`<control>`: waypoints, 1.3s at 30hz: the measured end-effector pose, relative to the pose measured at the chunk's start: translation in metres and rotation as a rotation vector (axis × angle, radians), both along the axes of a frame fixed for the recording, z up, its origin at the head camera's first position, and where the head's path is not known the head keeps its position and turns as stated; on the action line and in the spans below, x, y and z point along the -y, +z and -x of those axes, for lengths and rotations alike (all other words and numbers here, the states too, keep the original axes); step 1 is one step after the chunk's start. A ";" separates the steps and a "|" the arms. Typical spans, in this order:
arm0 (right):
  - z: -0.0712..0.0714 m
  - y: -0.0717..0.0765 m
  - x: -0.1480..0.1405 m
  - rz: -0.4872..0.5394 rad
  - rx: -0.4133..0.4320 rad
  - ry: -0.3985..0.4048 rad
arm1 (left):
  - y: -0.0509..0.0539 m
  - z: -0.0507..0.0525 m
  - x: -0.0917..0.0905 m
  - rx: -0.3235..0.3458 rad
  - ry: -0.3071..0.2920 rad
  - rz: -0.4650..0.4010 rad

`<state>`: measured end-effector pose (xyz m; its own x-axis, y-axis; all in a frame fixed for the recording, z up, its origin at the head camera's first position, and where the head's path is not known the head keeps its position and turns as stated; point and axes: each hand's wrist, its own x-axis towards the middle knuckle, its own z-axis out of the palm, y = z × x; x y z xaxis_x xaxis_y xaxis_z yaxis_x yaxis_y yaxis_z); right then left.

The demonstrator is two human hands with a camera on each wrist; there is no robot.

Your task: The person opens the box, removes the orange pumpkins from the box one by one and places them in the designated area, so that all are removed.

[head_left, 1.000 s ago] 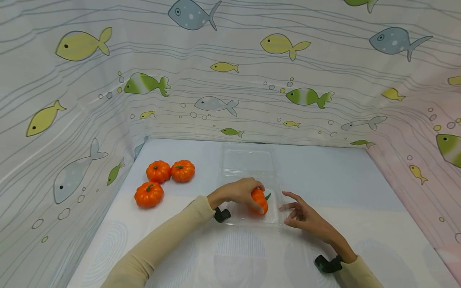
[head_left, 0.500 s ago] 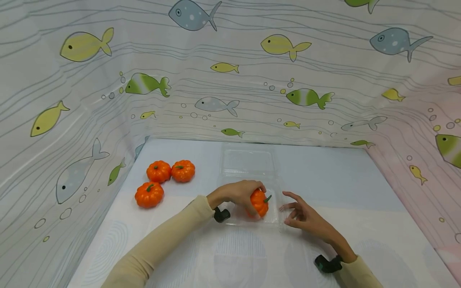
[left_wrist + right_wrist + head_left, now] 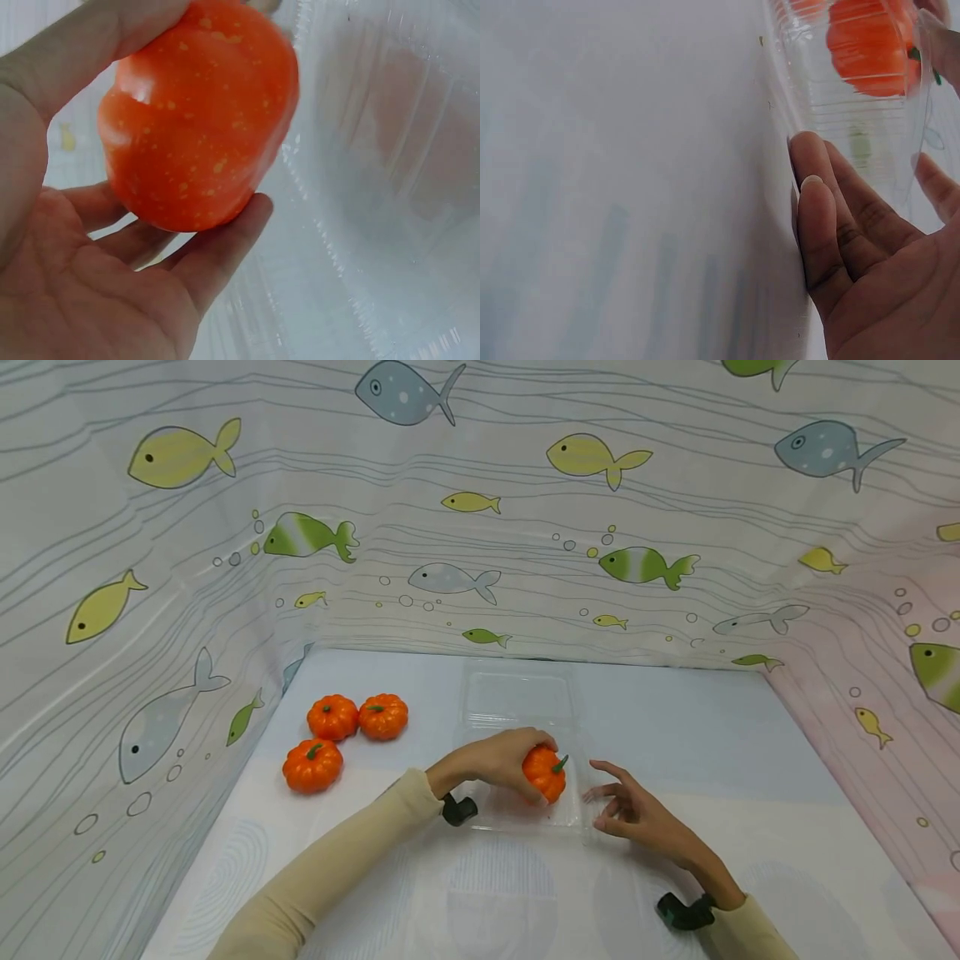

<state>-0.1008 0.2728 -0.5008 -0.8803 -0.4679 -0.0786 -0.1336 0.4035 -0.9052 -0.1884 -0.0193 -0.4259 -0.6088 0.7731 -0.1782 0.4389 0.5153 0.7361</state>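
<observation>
A small orange pumpkin (image 3: 546,774) with a green stem is gripped by my left hand (image 3: 504,762), thumb on one side and fingers on the other. The hand and pumpkin are over the base of a clear plastic clamshell container (image 3: 495,814), whose lid (image 3: 517,692) lies folded back behind it. In the left wrist view the pumpkin (image 3: 202,120) shows its speckled skin, and the container's clear edge lies beside it. My right hand (image 3: 637,810) rests at the container's right side with fingers spread and loosely bent. The right wrist view shows its fingers (image 3: 821,225) beside the clear wall.
Three more orange pumpkins stand grouped at the left of the table: a front one (image 3: 312,766), a back one (image 3: 332,717) and one beside it (image 3: 383,717). A fish-patterned curtain (image 3: 480,527) encloses the back and sides of the pale table (image 3: 697,727).
My left hand has shifted the pumpkin slightly to the right and turned it, so more of its front and stem shows. The right hand has stayed in place.
</observation>
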 end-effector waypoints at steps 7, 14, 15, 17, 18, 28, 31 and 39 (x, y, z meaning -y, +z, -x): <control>0.000 0.000 0.000 0.000 0.000 0.000 | 0.002 -0.003 0.004 -0.029 0.037 -0.031; 0.001 -0.001 0.000 -0.012 0.000 -0.003 | 0.010 -0.007 0.012 -0.040 0.061 -0.070; 0.001 -0.001 0.000 -0.013 0.000 -0.004 | 0.011 -0.007 0.013 -0.043 0.066 -0.082; 0.001 -0.002 -0.001 -0.016 0.001 -0.007 | 0.014 -0.008 0.015 -0.044 0.076 -0.109; 0.001 -0.002 -0.001 -0.017 0.003 -0.009 | 0.015 -0.008 0.017 -0.043 0.082 -0.121; 0.001 -0.005 0.000 -0.017 0.007 -0.015 | 0.015 -0.010 0.030 -0.027 0.128 -0.184; 0.001 -0.005 0.000 -0.011 0.009 -0.011 | 0.012 -0.011 0.035 -0.033 0.126 -0.190; 0.000 -0.003 0.001 -0.017 0.000 -0.024 | 0.010 -0.014 0.046 -0.028 0.127 -0.218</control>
